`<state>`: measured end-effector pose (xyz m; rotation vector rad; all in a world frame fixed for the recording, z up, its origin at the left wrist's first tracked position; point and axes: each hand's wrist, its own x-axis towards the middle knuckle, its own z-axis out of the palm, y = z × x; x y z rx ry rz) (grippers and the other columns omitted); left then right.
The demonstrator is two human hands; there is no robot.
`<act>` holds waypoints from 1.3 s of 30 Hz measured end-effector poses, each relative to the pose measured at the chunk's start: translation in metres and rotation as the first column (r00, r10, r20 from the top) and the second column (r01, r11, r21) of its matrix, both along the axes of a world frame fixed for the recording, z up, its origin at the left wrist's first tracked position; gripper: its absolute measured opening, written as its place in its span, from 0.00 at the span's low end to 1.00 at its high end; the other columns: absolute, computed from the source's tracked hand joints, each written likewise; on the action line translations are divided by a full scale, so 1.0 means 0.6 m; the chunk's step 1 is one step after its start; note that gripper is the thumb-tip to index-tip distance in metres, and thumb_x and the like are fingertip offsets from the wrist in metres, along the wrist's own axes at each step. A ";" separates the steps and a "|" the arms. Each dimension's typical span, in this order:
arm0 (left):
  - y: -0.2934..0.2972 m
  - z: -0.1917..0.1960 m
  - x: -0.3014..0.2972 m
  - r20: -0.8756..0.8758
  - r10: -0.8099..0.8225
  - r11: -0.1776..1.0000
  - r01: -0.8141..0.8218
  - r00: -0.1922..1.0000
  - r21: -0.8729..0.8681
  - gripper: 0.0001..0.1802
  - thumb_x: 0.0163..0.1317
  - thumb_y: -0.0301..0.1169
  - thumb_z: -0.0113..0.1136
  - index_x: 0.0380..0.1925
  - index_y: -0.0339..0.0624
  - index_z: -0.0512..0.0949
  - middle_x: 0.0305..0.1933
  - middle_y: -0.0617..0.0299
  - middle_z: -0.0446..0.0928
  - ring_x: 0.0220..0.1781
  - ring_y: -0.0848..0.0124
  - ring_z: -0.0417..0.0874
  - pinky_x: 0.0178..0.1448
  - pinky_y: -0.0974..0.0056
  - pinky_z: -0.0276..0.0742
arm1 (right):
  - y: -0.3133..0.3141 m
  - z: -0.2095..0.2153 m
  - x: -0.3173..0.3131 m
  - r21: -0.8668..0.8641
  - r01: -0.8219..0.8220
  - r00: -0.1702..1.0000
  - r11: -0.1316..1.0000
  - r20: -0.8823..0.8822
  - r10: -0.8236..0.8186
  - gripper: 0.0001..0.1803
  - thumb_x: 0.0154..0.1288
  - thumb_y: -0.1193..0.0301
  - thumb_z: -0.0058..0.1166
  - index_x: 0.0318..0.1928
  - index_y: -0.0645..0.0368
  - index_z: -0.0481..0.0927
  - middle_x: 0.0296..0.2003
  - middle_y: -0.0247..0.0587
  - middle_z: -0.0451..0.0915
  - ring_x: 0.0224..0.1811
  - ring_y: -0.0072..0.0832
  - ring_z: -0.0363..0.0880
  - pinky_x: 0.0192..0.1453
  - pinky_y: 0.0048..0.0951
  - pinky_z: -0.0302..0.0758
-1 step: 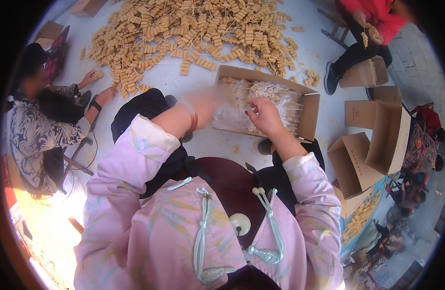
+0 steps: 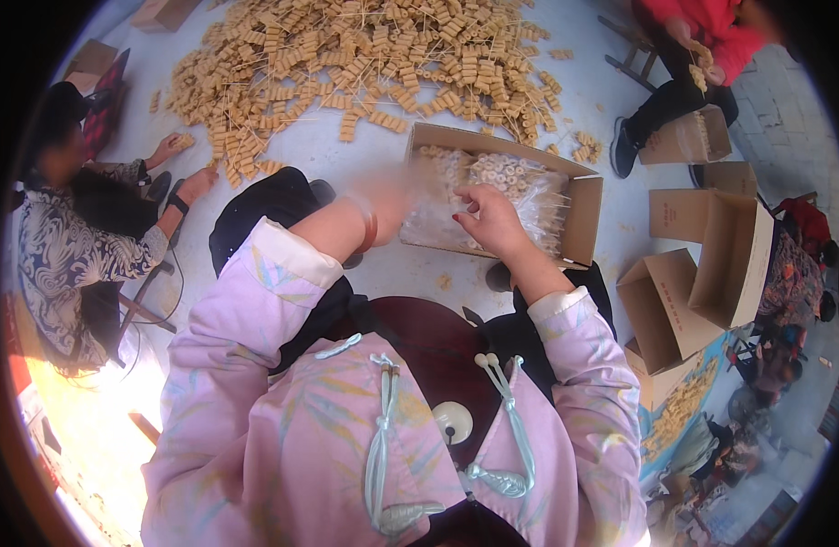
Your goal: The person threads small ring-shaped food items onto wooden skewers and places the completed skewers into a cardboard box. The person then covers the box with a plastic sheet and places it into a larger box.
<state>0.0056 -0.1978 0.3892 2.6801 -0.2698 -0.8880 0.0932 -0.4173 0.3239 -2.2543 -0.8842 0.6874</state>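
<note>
A cardboard box [image 2: 581, 219] stands in front of me, lined with clear plastic [image 2: 426, 223] and packed with skewered, ring-shaped snack pieces [image 2: 510, 173]. Over the box's near part hovers my right hand [image 2: 494, 221], its thumb and bent fingers apart, with nothing visible between them. My left hand [image 2: 383, 202], a reddish bangle at its wrist, is at the box's left edge. Motion smears its fingers, so what they hold, if anything, is hidden. Beyond the box spreads a big heap of tan skewered snack pieces [image 2: 346, 64] on the pale floor.
Open cardboard boxes [image 2: 670, 305] stand at the right. One person [image 2: 87, 228] sits at the left, reaching to the heap's edge; another in red [image 2: 711, 41] handles skewers at the far right, beside a filled box [image 2: 688, 139]. Loose pieces [image 2: 588, 146] lie near my box.
My right hand has shifted slightly left over the box, its thumb and fingers a little farther apart. The person in red has moved the skewers slightly.
</note>
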 end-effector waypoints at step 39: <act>-0.128 -0.022 0.031 0.087 -0.370 0.912 0.380 0.925 -0.153 0.22 0.58 0.47 0.59 0.44 0.42 0.83 0.48 0.54 0.80 0.56 0.59 0.77 0.64 0.52 0.62 | -0.018 0.024 0.035 0.123 -0.009 0.922 0.992 0.386 -0.040 0.26 0.55 0.81 0.60 0.57 0.57 0.75 0.59 0.47 0.73 0.59 0.40 0.72 0.60 0.37 0.70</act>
